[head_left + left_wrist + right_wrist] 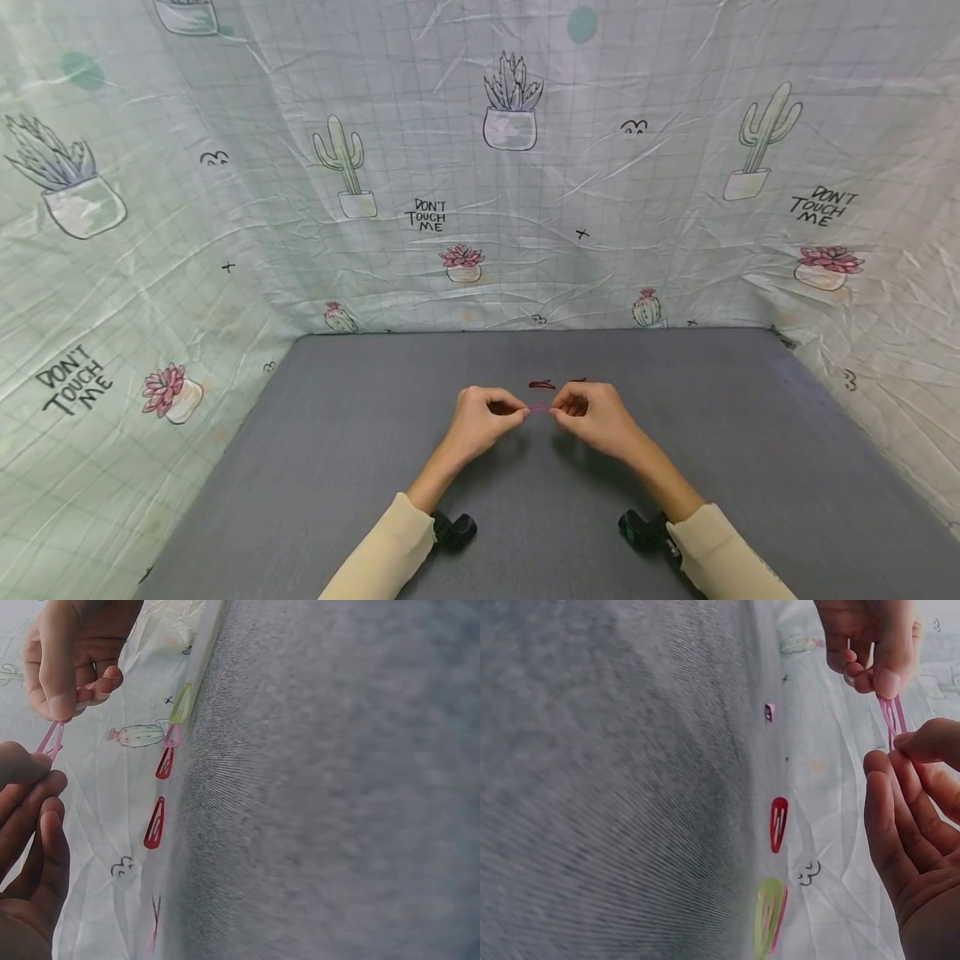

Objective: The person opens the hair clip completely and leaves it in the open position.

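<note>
A pink snap hair clip is stretched between the two hands, above the grey table. My left hand pinches one end between thumb and fingertips; my right hand pinches the other end. In the right wrist view the pink clip shows its slotted, slightly parted strips, and part of it is hidden by the fingertips. Beyond the hands lies a red hair clip. The left wrist view shows two red clips, one of them a red clip, a pink clip and a yellow-green clip.
The grey table reaches back to a hanging sheet printed with cacti and words. Black devices are strapped at both wrists, such as the left wrist device. A small purplish thing lies near the table's far edge.
</note>
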A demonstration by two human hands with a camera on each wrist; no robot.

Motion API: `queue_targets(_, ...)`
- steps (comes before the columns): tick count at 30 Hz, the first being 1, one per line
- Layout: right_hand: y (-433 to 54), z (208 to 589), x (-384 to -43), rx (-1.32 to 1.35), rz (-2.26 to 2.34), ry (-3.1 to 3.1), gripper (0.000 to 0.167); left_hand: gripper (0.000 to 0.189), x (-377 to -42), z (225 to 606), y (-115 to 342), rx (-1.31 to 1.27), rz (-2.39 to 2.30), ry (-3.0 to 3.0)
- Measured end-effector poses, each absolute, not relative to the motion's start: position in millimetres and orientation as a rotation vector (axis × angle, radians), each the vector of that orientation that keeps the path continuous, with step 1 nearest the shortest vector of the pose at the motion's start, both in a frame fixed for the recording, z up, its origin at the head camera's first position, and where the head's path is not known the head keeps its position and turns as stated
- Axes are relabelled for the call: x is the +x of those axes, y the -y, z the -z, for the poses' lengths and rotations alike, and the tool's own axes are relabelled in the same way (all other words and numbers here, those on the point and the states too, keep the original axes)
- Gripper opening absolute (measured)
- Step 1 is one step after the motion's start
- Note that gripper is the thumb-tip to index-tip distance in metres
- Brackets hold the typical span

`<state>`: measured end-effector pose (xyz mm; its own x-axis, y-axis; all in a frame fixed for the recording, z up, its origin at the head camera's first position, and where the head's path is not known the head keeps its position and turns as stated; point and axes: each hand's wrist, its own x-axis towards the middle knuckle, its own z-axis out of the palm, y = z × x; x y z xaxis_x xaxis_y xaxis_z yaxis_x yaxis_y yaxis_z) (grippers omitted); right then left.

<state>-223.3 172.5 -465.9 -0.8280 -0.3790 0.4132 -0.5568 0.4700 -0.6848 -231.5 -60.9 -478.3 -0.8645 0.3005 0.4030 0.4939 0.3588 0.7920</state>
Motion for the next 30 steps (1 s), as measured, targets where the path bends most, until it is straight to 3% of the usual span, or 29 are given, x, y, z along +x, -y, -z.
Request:
queue_targets(17,-180,447,-264,0.722,-1.124,2.691,0.006,0.006,-279,468,48,-0.674,1.416,2.568)
queue_targets(30,-180,457,-287,0.667,-0.948,2.888,0.007,0.006,-307,476,40,-0.794,1.173,2.782)
